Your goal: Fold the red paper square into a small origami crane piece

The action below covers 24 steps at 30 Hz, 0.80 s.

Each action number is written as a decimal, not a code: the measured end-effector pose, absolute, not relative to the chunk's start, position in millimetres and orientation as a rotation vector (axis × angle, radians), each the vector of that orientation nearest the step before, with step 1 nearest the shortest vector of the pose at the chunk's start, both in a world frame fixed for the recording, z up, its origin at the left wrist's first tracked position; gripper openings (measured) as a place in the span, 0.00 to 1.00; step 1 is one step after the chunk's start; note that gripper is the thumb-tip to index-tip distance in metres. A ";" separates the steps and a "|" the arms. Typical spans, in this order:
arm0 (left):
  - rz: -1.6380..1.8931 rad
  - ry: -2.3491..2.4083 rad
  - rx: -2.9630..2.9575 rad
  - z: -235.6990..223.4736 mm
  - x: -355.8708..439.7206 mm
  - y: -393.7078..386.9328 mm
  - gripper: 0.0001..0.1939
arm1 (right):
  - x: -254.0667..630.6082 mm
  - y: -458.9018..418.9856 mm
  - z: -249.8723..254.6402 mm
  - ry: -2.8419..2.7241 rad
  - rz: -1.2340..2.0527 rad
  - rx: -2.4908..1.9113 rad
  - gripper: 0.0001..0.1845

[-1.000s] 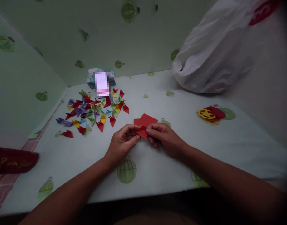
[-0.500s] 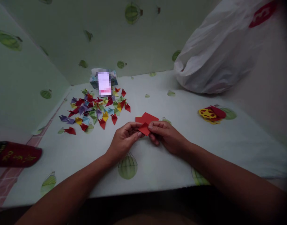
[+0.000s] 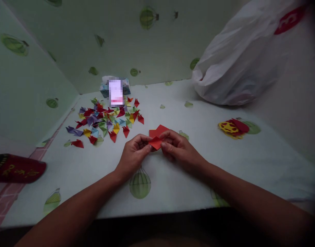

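Observation:
Between my two hands is a small red origami paper (image 3: 155,142), folded to a diamond-like shape. My left hand (image 3: 137,151) pinches its left corner between thumb and fingers. On the other side my right hand (image 3: 178,145) grips the right corner, thumb below and fingers above. Just behind the hands, flat red paper sheets (image 3: 161,129) lie on the table, partly covered by my right fingers. A spread of folded paper pieces (image 3: 103,120) in red, yellow, green, blue and purple lies to the left, beyond my left hand.
A lit phone (image 3: 116,92), blurred out, leans on a tissue box (image 3: 104,90) behind the folded pieces. At back right sits a white plastic bag (image 3: 231,68). Yellow and red cut-outs (image 3: 231,128) lie on the right. A red can (image 3: 18,168) is at the left edge.
My right hand's fingers have shifted on the red paper, thumb now lower along its right corner. The folded paper has turned slightly and looks wider. The view has moved a little.

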State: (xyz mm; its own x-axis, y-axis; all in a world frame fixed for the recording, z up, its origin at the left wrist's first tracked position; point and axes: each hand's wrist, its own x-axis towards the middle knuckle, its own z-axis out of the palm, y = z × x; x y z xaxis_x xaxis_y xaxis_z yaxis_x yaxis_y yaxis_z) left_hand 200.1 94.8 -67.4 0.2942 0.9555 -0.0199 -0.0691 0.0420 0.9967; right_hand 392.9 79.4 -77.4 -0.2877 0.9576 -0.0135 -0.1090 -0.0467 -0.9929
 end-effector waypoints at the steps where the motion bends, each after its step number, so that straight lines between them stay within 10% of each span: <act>1: 1.008 0.955 1.254 -66.6 200.1 94.4 0.11 | 392.8 79.5 -77.1 -1.321 1.466 -0.968 0.16; 24: 0.993 1.000 1.354 -67.4 203.3 92.0 0.07 | 390.2 77.6 -73.4 -1.333 1.412 -1.056 0.08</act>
State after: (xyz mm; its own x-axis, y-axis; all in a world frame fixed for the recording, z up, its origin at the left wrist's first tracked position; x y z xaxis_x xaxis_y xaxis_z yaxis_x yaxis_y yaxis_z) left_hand 203.3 92.0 -67.4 0.2850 0.9585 0.0091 0.0159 -0.0142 0.9998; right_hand 390.2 77.6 -73.4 -0.2323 0.9726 -0.0040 -0.0524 -0.0166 -0.9985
